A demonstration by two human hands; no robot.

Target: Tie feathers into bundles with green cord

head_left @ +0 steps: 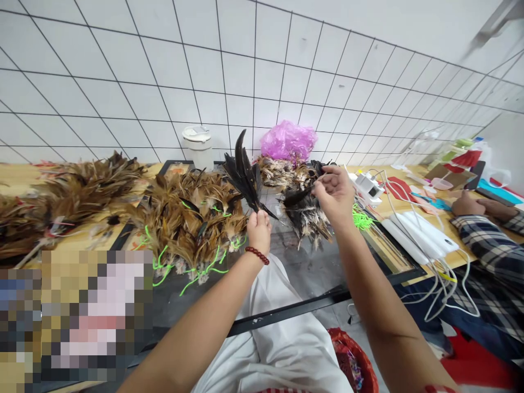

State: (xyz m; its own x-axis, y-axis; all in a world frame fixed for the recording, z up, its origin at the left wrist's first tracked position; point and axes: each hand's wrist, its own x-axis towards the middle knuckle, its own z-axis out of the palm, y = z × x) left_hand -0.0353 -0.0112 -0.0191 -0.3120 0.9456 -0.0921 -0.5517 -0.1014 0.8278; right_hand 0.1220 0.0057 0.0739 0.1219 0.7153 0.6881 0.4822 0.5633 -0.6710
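In my left hand [259, 229], which wears a beaded bracelet, the quill ends of a small bunch of black feathers [244, 173] are pinched, and the tips fan upward. Above a pile of dark feathers with pale, fluffy bases [311, 221], my right hand [336, 194] is curled with thumb and fingertips together. A black feather [298, 197] appears to run from those fingertips over the pile. To the left of my left hand lies a big heap of brown feather bunches [192, 218], several tied with bright green string [208, 267].
Behind the feathers stand a pink plastic bag [289, 141] and a white lidded cup [198, 146]. More brown feathers [88, 180] lie at left. White power strips [421, 237] with cables sit at right, near a co-worker's hands [469, 204]. A red bin [354, 360] is below.
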